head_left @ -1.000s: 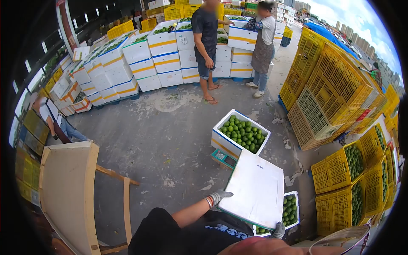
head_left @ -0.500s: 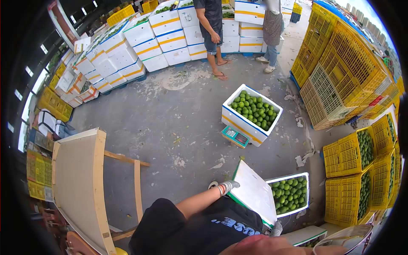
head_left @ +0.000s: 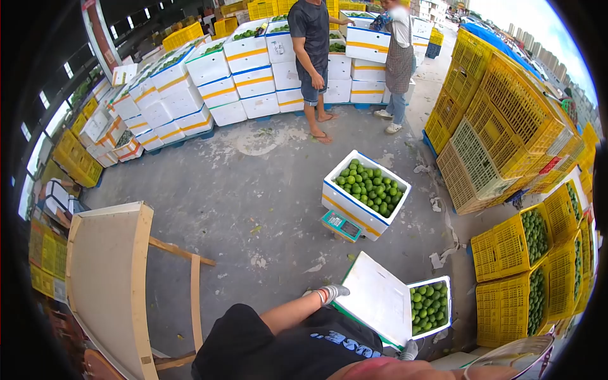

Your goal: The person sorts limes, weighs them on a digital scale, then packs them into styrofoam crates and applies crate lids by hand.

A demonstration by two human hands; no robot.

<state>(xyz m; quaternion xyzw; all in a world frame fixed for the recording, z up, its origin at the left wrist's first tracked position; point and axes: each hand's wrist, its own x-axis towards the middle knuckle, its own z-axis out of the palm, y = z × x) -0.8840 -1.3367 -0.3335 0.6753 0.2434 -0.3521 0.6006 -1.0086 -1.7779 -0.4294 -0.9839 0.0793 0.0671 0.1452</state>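
Note:
My left hand [head_left: 334,292], in a grey-white glove, has its fingers wrapped round the left edge of a white foam lid [head_left: 375,296] with green edging. My right hand [head_left: 409,350], gloved too, is at the lid's lower right corner; its fingers are partly hidden. The lid is tilted and overlaps the left side of a white foam box [head_left: 450,301] full of green fruit [head_left: 428,307]. Beyond it, a larger white box [head_left: 354,204] with a blue rim and yellow stripe, heaped with green fruit, rests by a scale with a teal display [head_left: 342,225].
Two people [head_left: 309,60] [head_left: 399,63] stand near stacked white boxes [head_left: 250,82] at the back. Yellow crates [head_left: 503,253] of fruit and tall crate stacks [head_left: 500,120] line the right. A wooden frame [head_left: 142,278] stands at left.
The view has tilted up, so more of the two people shows. One person's arm now reaches over the white boxes. Both my hands remain at the lid.

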